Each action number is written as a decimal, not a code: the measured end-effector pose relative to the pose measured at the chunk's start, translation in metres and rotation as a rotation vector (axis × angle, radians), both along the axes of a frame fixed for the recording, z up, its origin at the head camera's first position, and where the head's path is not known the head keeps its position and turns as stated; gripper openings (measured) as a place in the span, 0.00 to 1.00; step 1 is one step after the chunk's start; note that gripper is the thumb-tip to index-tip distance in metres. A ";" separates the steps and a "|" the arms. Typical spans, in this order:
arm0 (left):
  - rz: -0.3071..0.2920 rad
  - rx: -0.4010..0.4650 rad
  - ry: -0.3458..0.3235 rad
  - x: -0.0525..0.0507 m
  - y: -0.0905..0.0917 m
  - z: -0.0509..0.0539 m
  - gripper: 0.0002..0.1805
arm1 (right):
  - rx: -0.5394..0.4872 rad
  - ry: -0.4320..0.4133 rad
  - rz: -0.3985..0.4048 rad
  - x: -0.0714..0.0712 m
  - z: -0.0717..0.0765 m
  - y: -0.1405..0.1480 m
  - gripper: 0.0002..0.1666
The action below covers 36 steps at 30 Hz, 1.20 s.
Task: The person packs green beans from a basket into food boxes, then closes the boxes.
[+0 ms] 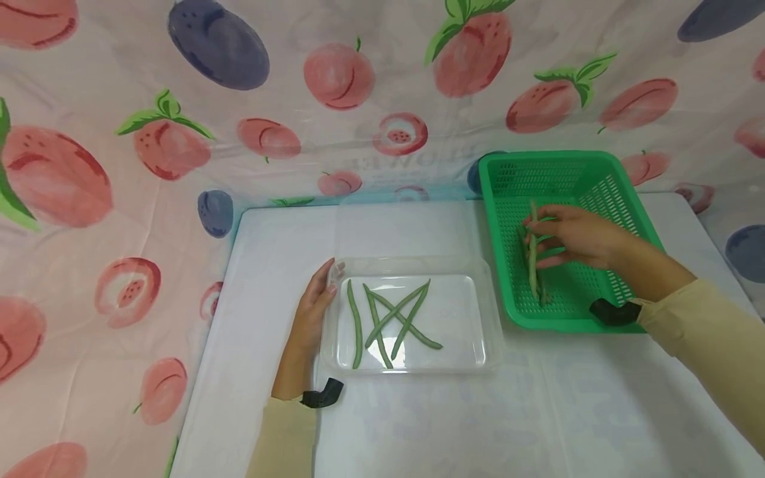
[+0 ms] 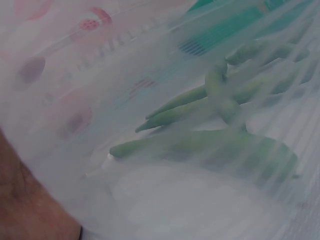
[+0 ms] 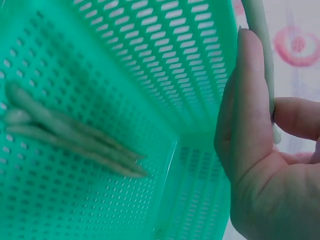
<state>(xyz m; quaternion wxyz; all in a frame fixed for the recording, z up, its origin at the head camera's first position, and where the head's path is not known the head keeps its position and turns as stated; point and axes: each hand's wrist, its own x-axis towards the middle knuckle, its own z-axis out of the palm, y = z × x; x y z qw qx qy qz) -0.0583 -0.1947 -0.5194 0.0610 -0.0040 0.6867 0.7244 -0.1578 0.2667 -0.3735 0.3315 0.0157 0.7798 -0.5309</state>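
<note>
My right hand [image 1: 574, 236] is over the green basket [image 1: 597, 154] and pinches a long green bean [image 3: 264, 45] between thumb and fingers. Below it, a few more beans [image 3: 75, 135] lie together on the basket's floor. To the left, a clear plastic container [image 1: 412, 265] holds several green beans [image 1: 356, 325], some of them crossing one another. At its far left corner my left hand [image 1: 312, 309] grips the side, with the fingertips at the rim. In the left wrist view, the beans appear blurred through the container's cloudy wall [image 2: 165, 195].
Container and basket stand side by side on a white-covered table [image 1: 418, 425], the basket to the right and farther back. Behind the table hangs a fruit-print cloth [image 1: 269, 172]. A black strap piece [image 1: 323, 393] is on the left wrist, another [image 1: 614, 312] on the right.
</note>
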 end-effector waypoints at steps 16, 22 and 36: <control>-0.004 0.024 0.009 0.001 0.000 -0.001 0.29 | -0.111 0.030 0.085 0.026 0.010 -0.034 0.36; -0.001 0.012 0.002 0.001 0.000 -0.002 0.28 | -0.131 0.016 0.077 0.035 0.009 -0.047 0.38; -0.005 0.001 0.016 0.001 0.000 0.001 0.29 | -0.161 -0.024 0.049 0.048 0.007 -0.073 0.37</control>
